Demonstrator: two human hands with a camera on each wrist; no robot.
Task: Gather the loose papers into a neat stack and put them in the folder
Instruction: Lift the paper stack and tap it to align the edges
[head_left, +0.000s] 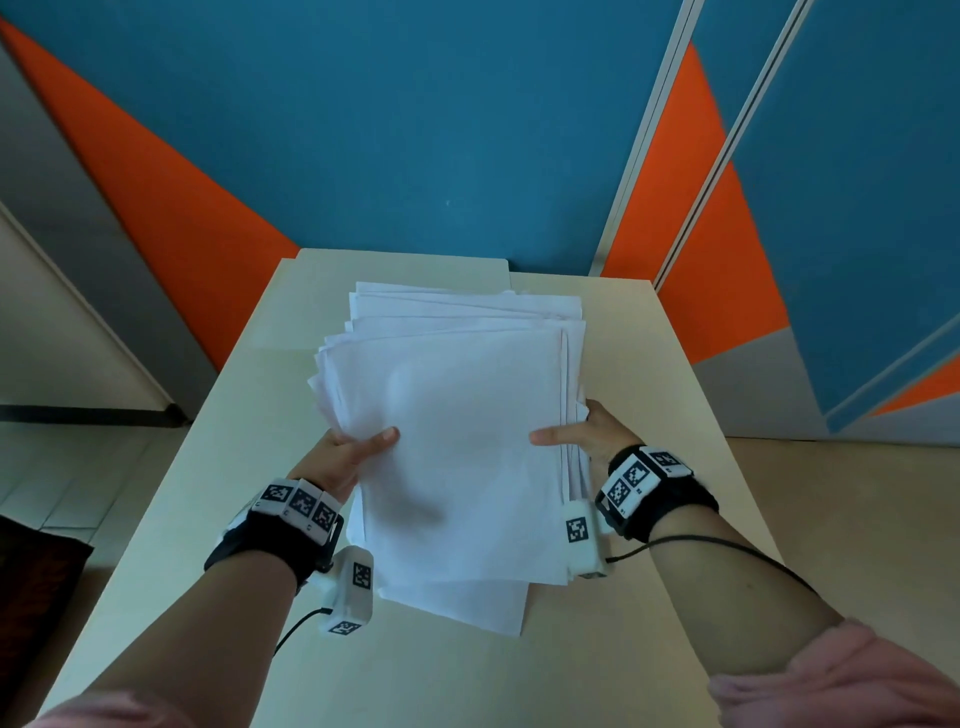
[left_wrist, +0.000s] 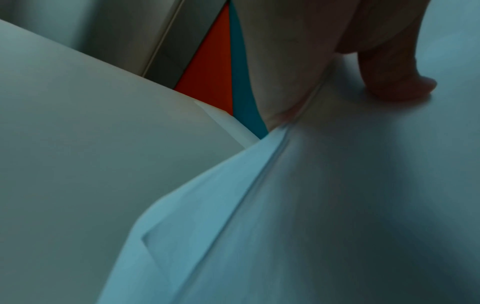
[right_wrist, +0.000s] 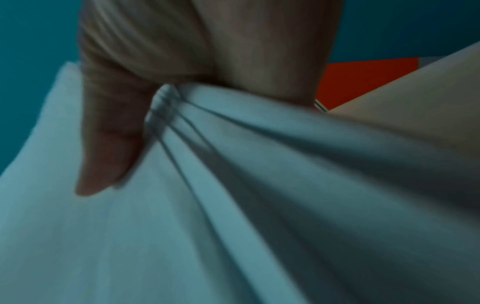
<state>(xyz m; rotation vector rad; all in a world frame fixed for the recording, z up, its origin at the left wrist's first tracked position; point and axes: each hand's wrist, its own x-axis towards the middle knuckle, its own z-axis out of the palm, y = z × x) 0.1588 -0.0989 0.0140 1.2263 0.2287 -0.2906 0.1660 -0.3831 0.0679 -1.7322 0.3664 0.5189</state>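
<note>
A loose stack of white papers (head_left: 457, 415) is held between both hands over the middle of the table, its sheets fanned and uneven at the far end. My left hand (head_left: 358, 452) grips the stack's left edge, thumb on top. My right hand (head_left: 576, 439) grips the right edge the same way. The left wrist view shows that thumb (left_wrist: 397, 82) pressing on the top sheet of the papers (left_wrist: 337, 205). In the right wrist view the thumb (right_wrist: 109, 148) pinches the layered edges of the papers (right_wrist: 207, 205). A cream folder (head_left: 405, 265) lies flat at the table's far end, partly under the papers.
The pale table (head_left: 649, 597) is narrow, with floor on both sides. A blue and orange wall panel (head_left: 415, 130) stands just behind its far edge. A dark object (head_left: 36, 582) sits on the floor at the left.
</note>
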